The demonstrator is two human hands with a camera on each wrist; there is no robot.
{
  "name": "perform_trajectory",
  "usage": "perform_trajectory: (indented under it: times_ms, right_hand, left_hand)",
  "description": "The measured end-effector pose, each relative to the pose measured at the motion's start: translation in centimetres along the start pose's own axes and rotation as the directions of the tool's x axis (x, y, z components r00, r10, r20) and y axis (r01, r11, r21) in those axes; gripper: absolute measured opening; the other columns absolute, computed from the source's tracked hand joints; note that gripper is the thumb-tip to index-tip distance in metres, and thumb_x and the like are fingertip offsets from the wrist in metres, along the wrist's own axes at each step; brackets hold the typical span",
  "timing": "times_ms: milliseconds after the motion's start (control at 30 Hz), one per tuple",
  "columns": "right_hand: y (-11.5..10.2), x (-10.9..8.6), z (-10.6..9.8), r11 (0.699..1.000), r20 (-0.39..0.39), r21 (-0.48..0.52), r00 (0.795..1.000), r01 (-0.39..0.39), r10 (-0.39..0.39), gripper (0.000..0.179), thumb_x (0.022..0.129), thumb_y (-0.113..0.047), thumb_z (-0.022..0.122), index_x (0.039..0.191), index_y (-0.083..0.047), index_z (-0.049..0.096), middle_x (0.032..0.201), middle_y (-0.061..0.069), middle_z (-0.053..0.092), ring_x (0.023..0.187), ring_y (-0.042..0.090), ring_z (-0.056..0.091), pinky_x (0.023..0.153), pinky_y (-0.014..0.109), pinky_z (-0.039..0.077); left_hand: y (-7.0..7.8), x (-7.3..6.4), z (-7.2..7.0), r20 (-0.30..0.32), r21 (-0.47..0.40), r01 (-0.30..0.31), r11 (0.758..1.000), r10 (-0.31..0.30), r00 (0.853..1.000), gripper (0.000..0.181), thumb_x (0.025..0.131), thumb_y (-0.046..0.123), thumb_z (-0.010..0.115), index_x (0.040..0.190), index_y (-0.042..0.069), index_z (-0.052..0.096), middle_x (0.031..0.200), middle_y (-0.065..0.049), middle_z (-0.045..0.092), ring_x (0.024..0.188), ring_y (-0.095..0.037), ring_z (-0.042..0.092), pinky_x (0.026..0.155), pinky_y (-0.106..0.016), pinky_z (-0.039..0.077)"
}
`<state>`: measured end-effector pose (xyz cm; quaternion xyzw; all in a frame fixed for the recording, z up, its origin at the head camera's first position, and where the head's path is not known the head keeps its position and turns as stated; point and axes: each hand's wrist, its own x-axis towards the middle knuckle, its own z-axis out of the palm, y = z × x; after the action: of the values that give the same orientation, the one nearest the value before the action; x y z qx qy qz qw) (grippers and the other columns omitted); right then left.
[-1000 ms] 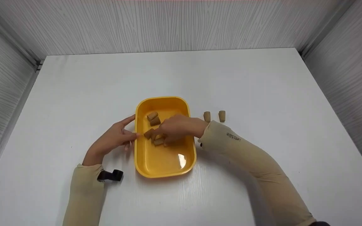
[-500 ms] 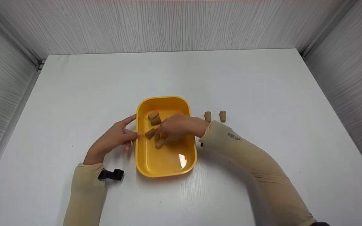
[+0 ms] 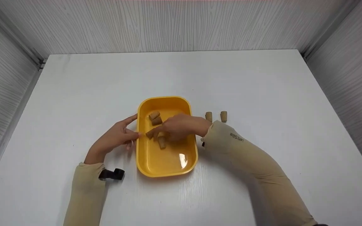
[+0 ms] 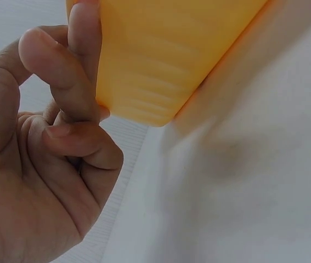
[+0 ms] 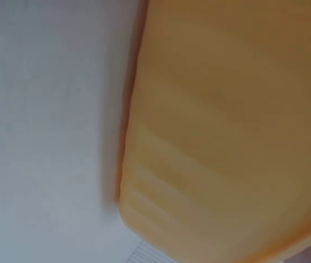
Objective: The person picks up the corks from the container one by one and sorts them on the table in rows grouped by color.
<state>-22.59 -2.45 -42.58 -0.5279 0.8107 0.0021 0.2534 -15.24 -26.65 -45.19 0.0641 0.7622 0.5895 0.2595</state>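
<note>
In the head view, a yellow plastic tray with tall walls stands on the white table, several tapered brown corks inside. My left hand holds its left side, thumb at the rim and index finger against the wall. The left wrist view shows the other fingers of this hand curled beside the outer wall. My right hand reaches over the right rim, its fingers down on a cork. A darker cork lies by its index fingertip. The right wrist view shows mostly the tray's outer wall.
Two more corks lie together inside the tray: a lighter cork and a darker cork. Outside, one cork lies near the right sleeve, with another cork to its right. Grey wood-grain panels surround the table.
The cork under my right hand has swung from lying sideways to pointing toward the tray's near end. My left hand keeps its place at the tray; the loose corks stay put.
</note>
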Motion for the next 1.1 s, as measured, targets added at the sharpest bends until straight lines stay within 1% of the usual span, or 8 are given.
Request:
perform_trajectory:
  times_ms: [100,233,300,500,633,767,933,1100]
  right_hand:
    - [0.0,-0.4,0.0,0.996,0.029,0.027,0.996,-0.079,0.078,0.048,0.092,-0.031,0.061,0.137,-0.042,0.048,0.083,0.001,0.061,0.064,0.018,0.046,0.061,0.03,0.038]
    - [-0.4,-0.3,0.2,0.991,0.039,0.014,0.99,-0.135,0.135,0.051,0.085,-0.052,0.067,0.128,-0.028,0.053,0.091,-0.003,0.064,0.075,0.017,0.054,0.069,0.03,0.043]
    - [-0.5,-0.1,0.4,0.99,0.029,0.014,0.99,-0.139,0.138,0.055,0.083,-0.056,0.067,0.127,-0.026,0.055,0.095,-0.005,0.065,0.078,0.016,0.056,0.072,0.03,0.044]
    - [-1.1,0.5,0.9,0.995,0.013,0.04,0.995,-0.096,0.095,0.059,0.087,-0.05,0.065,0.141,-0.036,0.045,0.091,-0.008,0.064,0.075,0.016,0.056,0.076,0.031,0.044]
    - [-1.3,0.8,0.9,0.996,0.009,0.026,0.997,-0.081,0.081,0.054,0.091,-0.043,0.061,0.142,-0.032,0.045,0.089,-0.007,0.062,0.074,0.016,0.055,0.077,0.031,0.044]
    - [-1.5,0.9,0.9,0.996,0.007,0.027,0.997,-0.083,0.083,0.058,0.089,-0.048,0.063,0.142,-0.032,0.045,0.091,-0.009,0.062,0.075,0.015,0.056,0.074,0.03,0.044]
    - [-2.0,1.2,1.2,0.998,0.007,0.008,0.998,-0.059,0.059,0.056,0.085,-0.058,0.063,0.131,-0.028,0.05,0.087,-0.011,0.063,0.077,0.012,0.056,0.068,0.028,0.043]
    - [-2.3,1.4,1.3,0.999,-0.001,-0.016,0.999,-0.044,0.044,0.047,0.088,-0.055,0.061,0.124,-0.025,0.051,0.081,-0.008,0.062,0.071,0.011,0.057,0.064,0.028,0.044]
  left_hand:
    - [0.0,0.1,0.1,0.0,0.002,0.004,1.0,-0.004,1.0,0.079,0.093,0.02,0.063,0.156,0.015,0.015,0.062,0.0,0.063,0.047,-0.011,0.053,0.057,-0.023,0.05]
    - [0.1,0.0,0.0,-0.003,0.001,0.006,1.0,-0.006,1.0,0.08,0.093,0.019,0.063,0.156,0.015,0.014,0.063,-0.001,0.064,0.047,-0.011,0.053,0.057,-0.023,0.05]
    - [0.1,0.0,0.0,-0.005,0.0,0.004,1.0,-0.004,1.0,0.08,0.093,0.019,0.063,0.156,0.015,0.015,0.063,-0.001,0.065,0.047,-0.011,0.053,0.056,-0.023,0.05]
    - [0.1,0.0,0.1,-0.013,0.018,0.016,1.0,-0.016,1.0,0.079,0.093,0.019,0.062,0.156,0.016,0.016,0.061,0.0,0.062,0.047,-0.011,0.051,0.057,-0.023,0.05]
    - [0.2,-0.1,0.1,-0.012,0.027,0.018,0.999,-0.018,1.0,0.079,0.093,0.02,0.062,0.156,0.016,0.015,0.059,0.002,0.06,0.048,-0.012,0.051,0.058,-0.023,0.049]
    - [0.1,-0.2,0.0,-0.015,0.03,0.009,1.0,-0.008,1.0,0.078,0.093,0.02,0.062,0.156,0.015,0.016,0.057,0.004,0.058,0.048,-0.011,0.05,0.057,-0.023,0.049]
    - [-0.1,-0.1,0.0,-0.004,0.02,-0.013,1.0,0.013,1.0,0.078,0.093,0.019,0.062,0.156,0.014,0.015,0.058,0.003,0.059,0.047,-0.01,0.051,0.056,-0.023,0.049]
    - [-0.1,0.0,0.1,-0.002,0.035,-0.012,0.999,0.012,1.0,0.078,0.094,0.022,0.062,0.156,0.014,0.015,0.058,0.003,0.059,0.048,-0.011,0.051,0.057,-0.023,0.048]
